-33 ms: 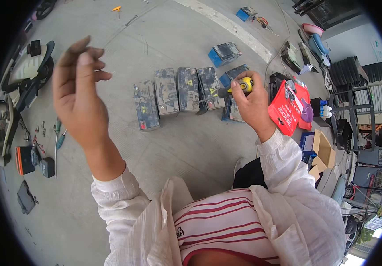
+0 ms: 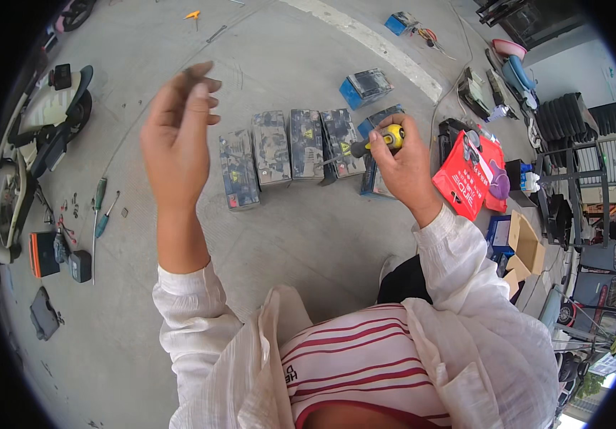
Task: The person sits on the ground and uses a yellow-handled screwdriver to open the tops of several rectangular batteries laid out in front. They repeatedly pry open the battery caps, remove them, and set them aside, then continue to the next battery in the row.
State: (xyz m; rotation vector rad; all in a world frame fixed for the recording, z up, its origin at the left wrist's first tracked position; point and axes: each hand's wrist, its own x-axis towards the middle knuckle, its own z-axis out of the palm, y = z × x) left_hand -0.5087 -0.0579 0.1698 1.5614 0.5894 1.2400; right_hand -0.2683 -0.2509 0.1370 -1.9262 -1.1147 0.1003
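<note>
My right hand grips a screwdriver by its yellow and black handle. Its thin metal shaft points left across a row of dusty, dark, box-shaped batteries with yellow warning triangles. A dark curved piece shows by the row's front edge; I cannot tell whether it belongs to the screwdriver. Raised left of the row, my left hand holds nothing visible, its fingers loosely bent and the thumb apart. Blue-sided batteries stand behind and beside the right hand, one partly hidden by it.
A red bag and an open cardboard box lie to the right. Screwdrivers, a black and orange box and a scooter are at the left. Farther off sit another blue battery and an orange tool.
My left hand has moved right, closer to the row of batteries. My right hand keeps its hold on the screwdriver almost in place.
</note>
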